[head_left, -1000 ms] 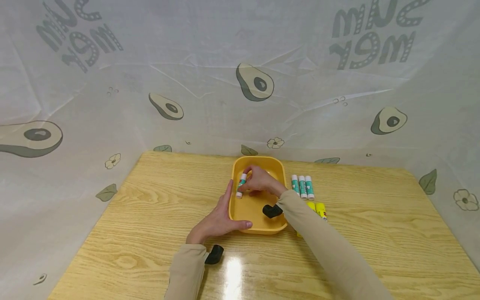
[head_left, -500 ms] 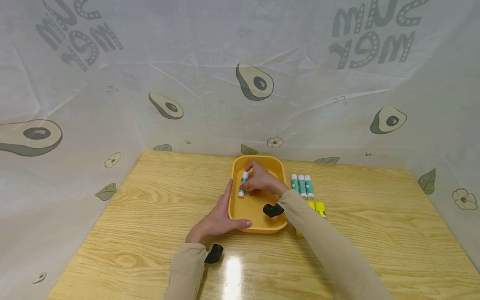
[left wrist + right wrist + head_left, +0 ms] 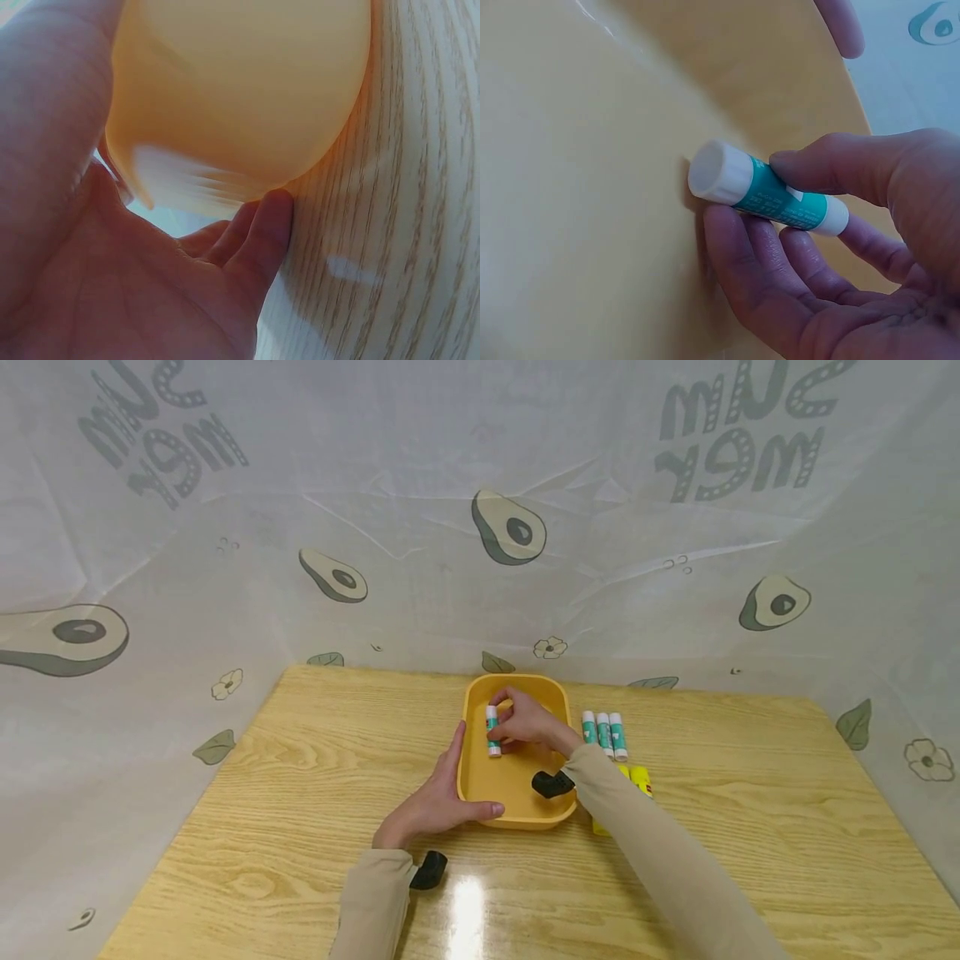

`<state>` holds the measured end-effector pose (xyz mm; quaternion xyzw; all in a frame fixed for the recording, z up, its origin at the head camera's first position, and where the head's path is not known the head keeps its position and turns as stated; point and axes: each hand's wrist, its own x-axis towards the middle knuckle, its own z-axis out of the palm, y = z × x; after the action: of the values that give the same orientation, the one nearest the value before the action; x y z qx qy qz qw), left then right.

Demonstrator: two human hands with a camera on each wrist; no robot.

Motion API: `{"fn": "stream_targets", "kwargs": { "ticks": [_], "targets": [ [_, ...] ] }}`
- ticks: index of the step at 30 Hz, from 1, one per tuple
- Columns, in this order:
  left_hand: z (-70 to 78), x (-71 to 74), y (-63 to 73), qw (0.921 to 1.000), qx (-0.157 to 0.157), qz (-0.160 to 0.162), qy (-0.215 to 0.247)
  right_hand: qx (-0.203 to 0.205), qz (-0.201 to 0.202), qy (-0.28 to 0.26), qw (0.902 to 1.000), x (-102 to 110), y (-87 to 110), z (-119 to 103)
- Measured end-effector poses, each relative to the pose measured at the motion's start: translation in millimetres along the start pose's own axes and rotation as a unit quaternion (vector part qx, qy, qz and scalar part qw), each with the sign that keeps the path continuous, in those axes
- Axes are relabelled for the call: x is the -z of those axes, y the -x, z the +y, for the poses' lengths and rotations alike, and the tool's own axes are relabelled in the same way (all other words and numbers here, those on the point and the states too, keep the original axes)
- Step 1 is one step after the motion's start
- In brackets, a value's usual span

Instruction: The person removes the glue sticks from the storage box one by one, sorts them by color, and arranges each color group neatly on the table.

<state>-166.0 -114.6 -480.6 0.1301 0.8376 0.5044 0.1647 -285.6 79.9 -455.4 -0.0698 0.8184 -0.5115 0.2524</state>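
A deep orange-yellow plastic tray (image 3: 517,793) stands on the wooden table. My left hand (image 3: 431,803) holds its near left corner, thumb over the near rim and fingers along the outside of the left wall. Inside the tray, my right hand (image 3: 528,720) pinches a glue stick (image 3: 492,745) between thumb and fingers. This glue stick has a teal label and white ends. In the right wrist view, the glue stick (image 3: 780,196) lies close over the tray's floor, one white end towards the camera.
Right of the tray, three teal and white glue sticks (image 3: 604,735) lie side by side. Nearer, yellow glue sticks (image 3: 641,779) are partly hidden under the right sleeve (image 3: 637,827). A white cloth (image 3: 420,527) printed with avocados hangs behind the table.
My right hand has shifted the glue stick slightly rightward, away from the tray's left wall, and turned it from slanted to nearly straight. The left hand stays at the tray's corner.
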Motion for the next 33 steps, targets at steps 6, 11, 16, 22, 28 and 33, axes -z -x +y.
{"fn": "stream_targets", "kwargs": {
  "ticks": [6, 11, 16, 22, 28, 33],
  "targets": [
    [0.2, -0.9, -0.1, 1.0000, 0.004, 0.004, -0.002, 0.004, -0.001, -0.001, 1.0000, 3, 2.2, 0],
    [1.0, -1.4, 0.1, 0.9999, 0.006, 0.008, 0.001, 0.018, 0.002, -0.003, 0.9998, 6, 4.1, -1],
    [0.3, -1.5, -0.1, 0.9999, 0.011, 0.008, 0.005, 0.030, 0.003, -0.010, 0.9995, 9, 9.3, -3],
    [1.2, -1.7, 1.0, 0.9998, 0.017, 0.007, -0.002, 0.049, -0.010, -0.038, 0.9981, 16, 20.3, -5],
    [0.6, -2.2, 1.2, 0.9999, 0.016, 0.007, -0.001, 0.070, -0.003, -0.036, 0.9969, 25, 31.3, -4],
    [0.9, -2.4, 0.9, 0.9999, 0.011, 0.006, 0.002, 0.088, 0.000, -0.047, 0.9951, 32, 42.5, -3]
  ]
}}
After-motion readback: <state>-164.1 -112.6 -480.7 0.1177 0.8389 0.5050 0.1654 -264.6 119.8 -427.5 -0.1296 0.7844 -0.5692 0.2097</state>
